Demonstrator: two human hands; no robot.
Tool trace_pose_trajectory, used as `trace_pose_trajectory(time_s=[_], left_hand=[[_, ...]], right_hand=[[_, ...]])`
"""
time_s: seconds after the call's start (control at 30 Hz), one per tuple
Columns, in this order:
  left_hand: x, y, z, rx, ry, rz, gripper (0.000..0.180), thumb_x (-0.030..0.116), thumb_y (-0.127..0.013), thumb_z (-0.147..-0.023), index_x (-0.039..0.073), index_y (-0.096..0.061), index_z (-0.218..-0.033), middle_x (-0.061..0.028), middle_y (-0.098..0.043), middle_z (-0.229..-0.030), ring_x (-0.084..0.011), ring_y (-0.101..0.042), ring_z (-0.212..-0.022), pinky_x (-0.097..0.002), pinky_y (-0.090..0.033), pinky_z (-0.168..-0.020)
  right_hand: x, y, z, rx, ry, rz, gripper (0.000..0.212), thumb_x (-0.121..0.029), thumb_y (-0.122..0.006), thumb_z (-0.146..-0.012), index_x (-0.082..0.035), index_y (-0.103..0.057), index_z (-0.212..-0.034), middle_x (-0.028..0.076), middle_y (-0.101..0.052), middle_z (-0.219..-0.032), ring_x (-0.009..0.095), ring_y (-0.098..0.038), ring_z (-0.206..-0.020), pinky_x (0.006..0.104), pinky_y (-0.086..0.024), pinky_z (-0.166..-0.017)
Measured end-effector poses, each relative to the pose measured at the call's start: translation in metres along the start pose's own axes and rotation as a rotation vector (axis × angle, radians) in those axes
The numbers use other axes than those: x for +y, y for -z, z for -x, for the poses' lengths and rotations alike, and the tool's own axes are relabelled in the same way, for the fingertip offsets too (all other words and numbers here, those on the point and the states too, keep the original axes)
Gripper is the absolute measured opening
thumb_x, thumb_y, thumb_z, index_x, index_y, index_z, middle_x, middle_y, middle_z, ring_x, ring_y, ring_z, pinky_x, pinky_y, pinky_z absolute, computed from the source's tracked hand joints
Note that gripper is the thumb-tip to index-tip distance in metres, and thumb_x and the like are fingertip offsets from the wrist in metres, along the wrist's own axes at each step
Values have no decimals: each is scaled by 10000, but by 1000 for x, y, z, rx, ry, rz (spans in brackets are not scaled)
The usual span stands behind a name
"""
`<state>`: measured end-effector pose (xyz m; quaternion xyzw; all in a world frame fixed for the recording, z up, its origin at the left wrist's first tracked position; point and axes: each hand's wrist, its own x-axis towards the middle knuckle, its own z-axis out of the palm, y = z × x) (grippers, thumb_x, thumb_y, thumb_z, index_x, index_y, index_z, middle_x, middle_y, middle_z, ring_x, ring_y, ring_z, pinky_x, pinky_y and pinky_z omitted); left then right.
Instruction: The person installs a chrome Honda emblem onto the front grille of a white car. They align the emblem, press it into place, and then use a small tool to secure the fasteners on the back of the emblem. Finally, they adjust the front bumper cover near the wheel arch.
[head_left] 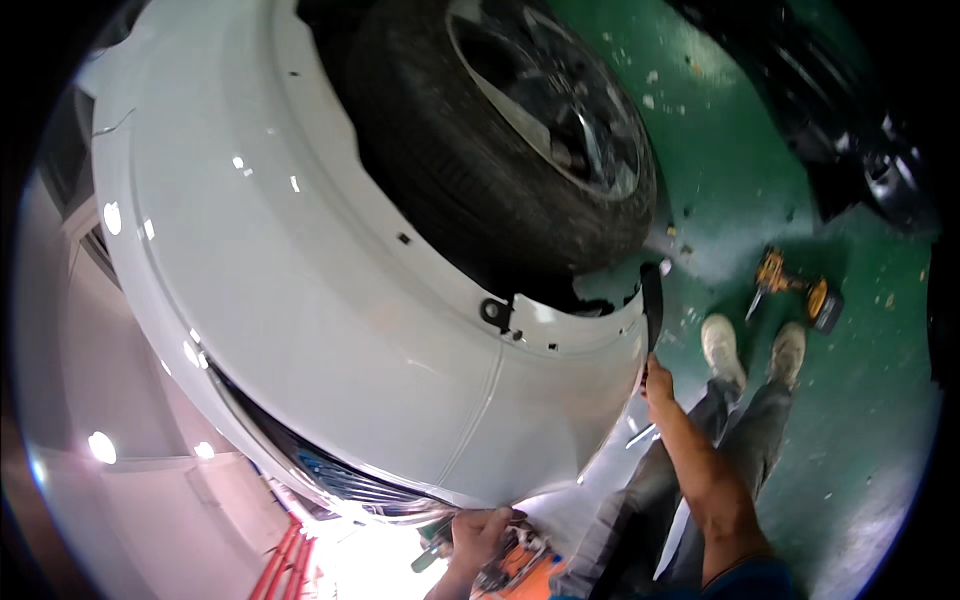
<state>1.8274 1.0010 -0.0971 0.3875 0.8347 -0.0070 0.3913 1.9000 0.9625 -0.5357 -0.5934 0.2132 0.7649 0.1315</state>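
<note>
A white car bumper point(560, 410) meets the white fender point(300, 240) along a thin seam. My right hand point(656, 388) is closed round the bumper's lower edge, just below a black trim strip point(652, 305). My left hand point(480, 537) grips the bumper's front edge beside the headlight point(350, 478), its fingertips partly hidden. Between the wheel arch and the seam, a small black bracket with a round hole point(494, 313) sticks out. Behind the arch stands a dark tyre point(470, 150) with a spoked wheel rim point(560, 90).
A yellow and black cordless drill point(790, 285) lies on the green floor point(720, 170) near my shoes point(722, 345). Large black plastic panels point(850, 130) are at the upper right. Red bars point(285, 560) and an orange surface with tools point(520, 565) show at the bottom.
</note>
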Motion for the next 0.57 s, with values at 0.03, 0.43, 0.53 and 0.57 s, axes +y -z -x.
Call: trace_pose_trajectory(time_s=[0.03,0.43,0.53,0.57], left_hand=[[2,1,-2,-31,36,26,294,160,-652,-1026,-53,-794,-881,-106,-785,-804,-145,-720,-715,-276,-559,-698],[-174,-56,26,-467,45,219,399,265,-634,-1035,-60,-666,-1264,-146,-768,-1039,-196,-740,-932,-319,-596,-808],[-235,-76,61,-471,293,163,370,240,-628,-1035,-55,-676,-1253,-158,-771,-1015,-226,-753,-888,-331,-605,-815],[-246,-83,80,-454,388,211,368,243,-641,-1029,-53,-674,-1245,-170,-765,-1036,-237,-754,-896,-338,-605,-814]], right_hand=[[1,6,-1,-37,104,-119,405,-477,-599,-1032,-82,-682,-1002,-14,-609,-820,111,-546,-654,272,-395,-577],[-18,270,99,356,1014,1231,305,-317,-642,-917,-51,-712,-785,173,-720,-793,333,-711,-756,455,-535,-713],[-17,352,145,481,554,686,322,-339,-637,-924,-38,-746,-885,196,-748,-957,428,-700,-912,500,-541,-813],[-21,379,157,505,428,715,330,-339,-633,-935,-36,-765,-949,210,-752,-1037,443,-695,-972,502,-542,-866]])
